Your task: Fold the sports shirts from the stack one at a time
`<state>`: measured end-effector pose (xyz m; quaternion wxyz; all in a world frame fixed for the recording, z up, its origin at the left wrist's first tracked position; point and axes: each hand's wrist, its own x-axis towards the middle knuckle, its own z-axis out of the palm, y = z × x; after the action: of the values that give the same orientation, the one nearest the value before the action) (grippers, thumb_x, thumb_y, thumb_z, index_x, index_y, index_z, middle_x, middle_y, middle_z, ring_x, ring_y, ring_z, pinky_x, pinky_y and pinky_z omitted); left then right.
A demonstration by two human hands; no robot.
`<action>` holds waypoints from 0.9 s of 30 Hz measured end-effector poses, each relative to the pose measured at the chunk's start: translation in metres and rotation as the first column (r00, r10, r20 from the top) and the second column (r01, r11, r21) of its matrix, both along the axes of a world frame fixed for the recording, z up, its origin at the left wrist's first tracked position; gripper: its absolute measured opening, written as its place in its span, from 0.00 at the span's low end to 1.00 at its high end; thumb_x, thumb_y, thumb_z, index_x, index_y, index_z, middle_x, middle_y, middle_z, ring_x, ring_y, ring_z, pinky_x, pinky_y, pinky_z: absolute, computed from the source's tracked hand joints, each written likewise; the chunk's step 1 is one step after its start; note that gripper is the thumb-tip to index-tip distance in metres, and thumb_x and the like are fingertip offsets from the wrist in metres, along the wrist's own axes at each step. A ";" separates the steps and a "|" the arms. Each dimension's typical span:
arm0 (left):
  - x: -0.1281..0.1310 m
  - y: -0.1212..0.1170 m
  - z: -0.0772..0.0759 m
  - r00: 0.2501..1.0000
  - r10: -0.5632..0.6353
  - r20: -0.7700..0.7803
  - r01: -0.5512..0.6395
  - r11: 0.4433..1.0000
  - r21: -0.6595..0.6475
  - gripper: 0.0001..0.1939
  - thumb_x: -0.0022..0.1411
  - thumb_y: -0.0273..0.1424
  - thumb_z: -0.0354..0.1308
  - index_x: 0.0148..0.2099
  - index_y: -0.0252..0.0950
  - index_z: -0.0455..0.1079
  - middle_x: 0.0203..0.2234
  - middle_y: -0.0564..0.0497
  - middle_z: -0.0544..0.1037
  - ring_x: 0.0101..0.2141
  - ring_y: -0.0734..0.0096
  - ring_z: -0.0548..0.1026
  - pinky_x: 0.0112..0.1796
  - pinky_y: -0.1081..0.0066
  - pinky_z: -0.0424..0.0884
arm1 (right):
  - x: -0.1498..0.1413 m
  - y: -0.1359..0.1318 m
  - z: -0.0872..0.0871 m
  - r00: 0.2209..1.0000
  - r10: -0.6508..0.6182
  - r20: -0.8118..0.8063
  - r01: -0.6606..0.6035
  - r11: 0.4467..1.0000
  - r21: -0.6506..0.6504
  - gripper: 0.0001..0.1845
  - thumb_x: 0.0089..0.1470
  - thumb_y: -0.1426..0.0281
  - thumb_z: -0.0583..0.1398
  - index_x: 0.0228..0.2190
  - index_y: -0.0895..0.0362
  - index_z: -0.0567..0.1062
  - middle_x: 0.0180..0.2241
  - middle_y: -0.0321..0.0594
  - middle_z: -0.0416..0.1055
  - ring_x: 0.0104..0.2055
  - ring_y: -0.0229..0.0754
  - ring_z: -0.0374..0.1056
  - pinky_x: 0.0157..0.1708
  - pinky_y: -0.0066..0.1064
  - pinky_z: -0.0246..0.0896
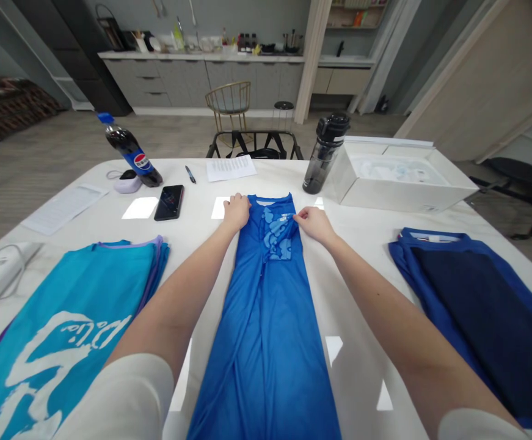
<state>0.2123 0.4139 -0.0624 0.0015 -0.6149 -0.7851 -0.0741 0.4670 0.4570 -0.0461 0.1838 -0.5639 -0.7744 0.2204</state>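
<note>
a phone (169, 202) and a bottle (325, 153) sit beyond; a teal shirt (64, 342) and a navy shirt (471, 305) flank the blue shirt (266, 342), lying lengthwise at mid-table. the left hand (237, 212) rests released on its collar; the right hand (314, 223) pinches its print.

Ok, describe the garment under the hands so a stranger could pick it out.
On the white table, three garments lie in a row. The middle one, bright blue, under the left hand and right hand, has a pale cloud print, unlike its teal and navy neighbours.
</note>
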 end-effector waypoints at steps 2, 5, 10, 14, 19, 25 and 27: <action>0.004 -0.009 0.002 1.000 0.023 0.019 -0.025 0.997 0.074 0.17 0.74 0.32 0.42 0.54 0.33 0.69 0.53 0.36 0.71 0.54 0.49 0.68 0.52 0.53 0.61 | 0.001 0.005 0.003 0.995 -0.099 0.008 0.099 0.995 -0.021 0.08 0.53 0.63 0.65 0.28 0.54 0.79 0.31 0.43 0.77 0.37 0.47 0.72 0.36 0.33 0.63; 0.018 -0.031 0.009 0.994 -0.099 0.036 0.091 0.979 0.183 0.16 0.73 0.31 0.44 0.56 0.35 0.69 0.52 0.37 0.72 0.54 0.50 0.67 0.54 0.54 0.59 | -0.001 0.008 -0.003 0.988 -0.152 0.038 0.155 0.985 -0.082 0.05 0.50 0.66 0.66 0.29 0.55 0.78 0.31 0.44 0.77 0.37 0.48 0.72 0.36 0.34 0.63; 0.041 -0.092 0.020 0.924 -0.372 0.094 0.353 0.920 0.168 0.15 0.72 0.34 0.48 0.56 0.40 0.70 0.53 0.43 0.72 0.53 0.55 0.69 0.56 0.55 0.57 | -0.005 -0.017 -0.012 0.995 -0.104 -0.004 0.104 0.989 0.104 0.12 0.58 0.65 0.61 0.43 0.54 0.76 0.40 0.46 0.74 0.40 0.50 0.70 0.40 0.37 0.63; 0.051 -0.160 0.027 0.905 -0.379 0.193 0.352 0.922 0.158 0.14 0.72 0.38 0.51 0.53 0.40 0.71 0.48 0.45 0.74 0.50 0.59 0.72 0.52 0.59 0.62 | -0.006 -0.069 -0.002 0.986 0.162 -0.032 -0.151 0.963 0.222 0.08 0.61 0.67 0.58 0.40 0.55 0.76 0.39 0.44 0.72 0.40 0.48 0.69 0.42 0.36 0.63; 0.061 -0.259 0.038 0.920 -0.301 0.250 0.309 0.951 0.009 0.13 0.72 0.40 0.51 0.43 0.38 0.71 0.39 0.48 0.77 0.41 0.62 0.75 0.44 0.64 0.65 | 0.000 -0.156 0.008 0.855 0.517 -0.042 -0.502 0.845 0.186 0.06 0.61 0.70 0.59 0.39 0.55 0.76 0.38 0.40 0.70 0.41 0.43 0.69 0.44 0.33 0.62; 0.080 -0.365 0.044 0.962 -0.237 0.136 0.253 0.961 -0.114 0.19 0.70 0.48 0.52 0.39 0.38 0.72 0.38 0.44 0.77 0.40 0.57 0.76 0.44 0.59 0.65 | 0.014 -0.248 0.005 0.700 0.714 0.017 -0.713 0.699 0.049 0.08 0.62 0.71 0.61 0.43 0.54 0.77 0.40 0.40 0.73 0.41 0.42 0.71 0.43 0.31 0.63; 0.087 -0.392 0.044 0.972 -0.219 0.086 0.229 0.963 -0.144 0.19 0.69 0.47 0.52 0.41 0.37 0.73 0.39 0.42 0.77 0.42 0.53 0.76 0.45 0.57 0.65 | 0.016 -0.272 0.004 0.668 0.743 0.027 -0.744 0.667 0.035 0.10 0.62 0.71 0.61 0.46 0.53 0.77 0.42 0.40 0.74 0.41 0.42 0.72 0.42 0.31 0.63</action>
<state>0.2994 0.0216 -0.0185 -0.0812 -0.6952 -0.7134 -0.0345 0.4827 0.1846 -0.0416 0.0862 -0.1967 -0.9425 0.2562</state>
